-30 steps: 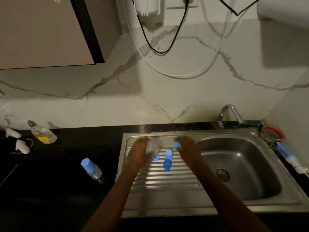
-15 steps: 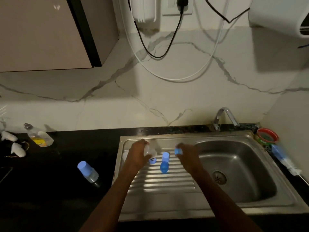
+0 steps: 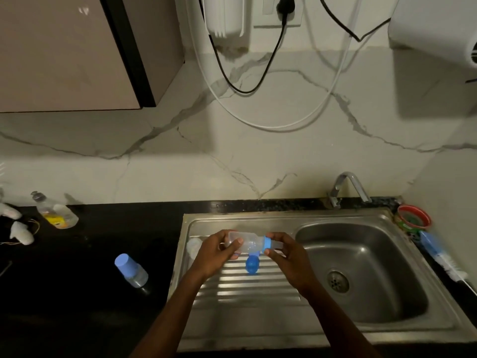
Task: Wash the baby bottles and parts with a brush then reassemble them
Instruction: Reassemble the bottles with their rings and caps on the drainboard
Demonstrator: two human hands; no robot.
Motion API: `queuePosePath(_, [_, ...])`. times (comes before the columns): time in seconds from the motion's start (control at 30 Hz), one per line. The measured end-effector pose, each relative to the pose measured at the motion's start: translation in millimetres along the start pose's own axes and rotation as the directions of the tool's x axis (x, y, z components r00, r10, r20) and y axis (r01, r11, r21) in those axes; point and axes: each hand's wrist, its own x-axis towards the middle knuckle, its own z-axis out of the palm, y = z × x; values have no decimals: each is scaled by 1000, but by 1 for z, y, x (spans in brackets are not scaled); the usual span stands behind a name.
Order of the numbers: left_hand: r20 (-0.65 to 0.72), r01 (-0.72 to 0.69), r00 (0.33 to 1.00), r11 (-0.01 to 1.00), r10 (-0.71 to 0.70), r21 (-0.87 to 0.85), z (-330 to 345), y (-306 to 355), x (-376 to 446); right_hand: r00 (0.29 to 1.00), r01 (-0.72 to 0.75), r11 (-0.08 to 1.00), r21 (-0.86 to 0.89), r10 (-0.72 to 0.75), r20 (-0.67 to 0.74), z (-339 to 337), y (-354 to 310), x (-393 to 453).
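1. The clear bottle (image 3: 245, 243), earlier held upright and half hidden in the left hand (image 3: 215, 254), now lies horizontal between both hands above the drainboard (image 3: 247, 285).
2. The blue collar (image 3: 268, 244), earlier pinched apart from the bottle in the right hand (image 3: 286, 257), now sits on the bottle's neck, the right hand's grip around it.
3. The hands, earlier apart, now meet at the bottle.
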Motion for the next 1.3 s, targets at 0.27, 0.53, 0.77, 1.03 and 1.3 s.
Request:
queuePosePath(0.27, [89, -120, 989, 993, 118, 22, -14, 0, 12, 982, -178, 972, 156, 166, 92, 3, -2, 19])
queuePosePath(0.53, [104, -123, 987, 992, 120, 20, -17, -12, 17, 864, -486, 811, 328, 389, 319, 0, -9, 31])
queuePosePath(0.77, [115, -91, 989, 996, 92, -8, -21, -10, 22, 806, -559, 813, 164, 485, 340, 4, -9, 39])
queuePosePath(1.03, [106, -75, 991, 997, 76, -12, -27, -11, 27, 789, -577, 808, 122, 512, 339, 11, -12, 45])
queuePosePath(1.3, [86, -53, 995, 997, 58, -57, -33, -15, 31, 863, -472, 872, 130, 427, 272, 19, -8, 51])
